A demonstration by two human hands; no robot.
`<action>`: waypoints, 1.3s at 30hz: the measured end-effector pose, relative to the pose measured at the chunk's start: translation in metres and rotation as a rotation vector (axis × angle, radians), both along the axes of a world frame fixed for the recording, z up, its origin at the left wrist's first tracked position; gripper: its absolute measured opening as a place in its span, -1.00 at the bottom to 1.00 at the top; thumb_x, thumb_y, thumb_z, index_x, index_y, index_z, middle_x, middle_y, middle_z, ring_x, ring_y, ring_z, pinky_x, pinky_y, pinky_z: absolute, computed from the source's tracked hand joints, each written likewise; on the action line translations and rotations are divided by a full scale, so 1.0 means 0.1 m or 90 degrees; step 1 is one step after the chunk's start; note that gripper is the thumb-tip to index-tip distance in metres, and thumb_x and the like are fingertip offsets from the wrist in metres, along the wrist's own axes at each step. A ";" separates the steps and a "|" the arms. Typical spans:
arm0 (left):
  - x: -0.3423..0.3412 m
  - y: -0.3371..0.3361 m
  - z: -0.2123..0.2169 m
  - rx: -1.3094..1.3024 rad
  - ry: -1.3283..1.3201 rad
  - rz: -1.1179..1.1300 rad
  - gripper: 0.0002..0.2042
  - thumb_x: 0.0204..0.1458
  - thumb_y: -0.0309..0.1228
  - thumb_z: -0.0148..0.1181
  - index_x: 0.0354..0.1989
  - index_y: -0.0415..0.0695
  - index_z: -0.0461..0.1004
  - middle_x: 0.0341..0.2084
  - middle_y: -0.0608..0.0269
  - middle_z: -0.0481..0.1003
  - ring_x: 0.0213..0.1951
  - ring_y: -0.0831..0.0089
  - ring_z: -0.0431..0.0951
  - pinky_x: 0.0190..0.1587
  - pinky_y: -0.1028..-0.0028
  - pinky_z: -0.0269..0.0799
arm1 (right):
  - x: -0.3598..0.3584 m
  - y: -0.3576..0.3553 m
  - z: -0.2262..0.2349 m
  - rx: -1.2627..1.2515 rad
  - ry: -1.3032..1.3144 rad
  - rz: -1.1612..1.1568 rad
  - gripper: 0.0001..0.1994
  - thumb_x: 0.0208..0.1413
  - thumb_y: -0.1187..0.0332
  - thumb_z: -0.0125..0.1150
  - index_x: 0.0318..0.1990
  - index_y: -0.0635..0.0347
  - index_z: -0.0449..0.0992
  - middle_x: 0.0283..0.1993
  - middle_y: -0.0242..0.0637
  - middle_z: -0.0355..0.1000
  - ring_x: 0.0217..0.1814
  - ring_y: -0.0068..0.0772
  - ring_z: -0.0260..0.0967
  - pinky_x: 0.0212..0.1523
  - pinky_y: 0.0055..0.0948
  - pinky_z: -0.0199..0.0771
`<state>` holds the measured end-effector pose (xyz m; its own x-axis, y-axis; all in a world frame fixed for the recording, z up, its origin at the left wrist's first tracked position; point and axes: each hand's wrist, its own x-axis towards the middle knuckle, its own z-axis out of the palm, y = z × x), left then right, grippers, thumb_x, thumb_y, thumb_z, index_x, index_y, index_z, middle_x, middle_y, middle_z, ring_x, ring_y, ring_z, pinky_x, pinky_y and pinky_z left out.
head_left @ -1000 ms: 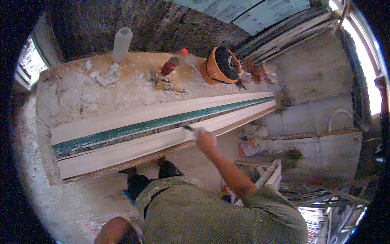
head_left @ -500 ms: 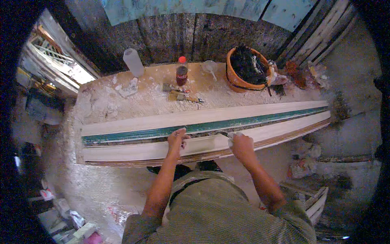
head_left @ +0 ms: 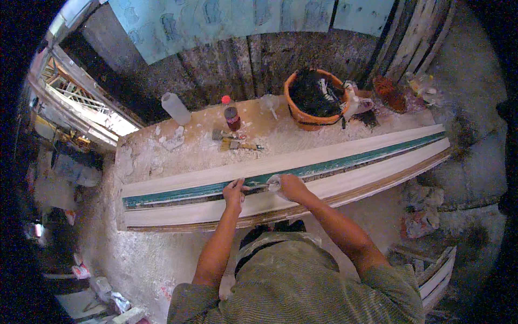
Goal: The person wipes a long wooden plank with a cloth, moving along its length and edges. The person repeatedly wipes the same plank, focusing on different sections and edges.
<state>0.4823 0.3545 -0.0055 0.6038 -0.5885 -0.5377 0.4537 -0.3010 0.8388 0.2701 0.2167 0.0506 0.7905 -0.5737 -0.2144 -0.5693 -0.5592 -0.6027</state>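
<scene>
Fingers first: the left hand (head_left: pixel 234 190) is curling down onto the long white moulding (head_left: pixel 302 162), fingertips pressing at the edge of its green groove (head_left: pixel 216 189), palm lying flat on the white face. Right beside it the right hand (head_left: pixel 291 187) is gripping a small pale tool (head_left: pixel 271 184), the fingers wrapped tight around it and its tip pointing into the same groove; what kind of tool it is cannot be told. The two hands are sitting close together near the middle of the moulding, which is stretching across the plaster-dusted workbench (head_left: pixel 183 154) from left to right. Behind the hands, a brush (head_left: pixel 240 145) is lying on the bench, a small dark bottle with a red cap (head_left: pixel 232 115) is standing upright near it, and a white plastic bottle (head_left: pixel 176 108) is leaning further left. Over to the right, an orange bucket (head_left: pixel 313 100) full of dark material is sitting at the back of the bench
</scene>
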 end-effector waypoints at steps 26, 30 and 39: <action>0.41 0.95 0.25 -0.024 -0.102 0.161 -0.83 0.18 -0.34 0.28 -0.19 -0.16 0.52 -0.67 0.17 0.53 -0.77 0.60 0.33 -0.75 0.57 0.11 | 0.21 0.82 0.06 -0.164 0.029 0.025 -0.73 0.07 0.21 0.28 -0.14 0.13 0.61 -0.21 -0.08 0.60 -0.14 0.04 0.59 -0.17 0.09 0.54; 0.56 0.60 0.53 -0.077 -0.214 0.050 -0.81 0.23 -0.30 0.25 -0.21 -0.16 0.48 -0.62 0.17 0.57 -0.76 0.61 0.33 -0.75 0.57 0.10 | -0.81 0.41 0.00 -0.199 0.394 -0.054 -0.81 0.08 0.32 0.22 -0.19 0.16 0.59 -0.25 -0.12 0.59 -0.22 -0.10 0.60 -0.24 -0.05 0.56; 0.62 -0.88 0.50 0.033 -0.776 -0.370 -0.28 0.07 -0.25 0.41 0.39 -0.16 0.24 0.36 -0.18 0.22 0.36 -0.08 0.18 0.40 0.03 0.05 | -2.10 -0.80 0.38 -0.432 0.320 -0.231 -0.76 0.07 0.37 0.16 -0.12 -0.01 0.64 -0.39 -0.20 0.58 -0.37 -0.12 0.58 -0.37 -0.02 0.51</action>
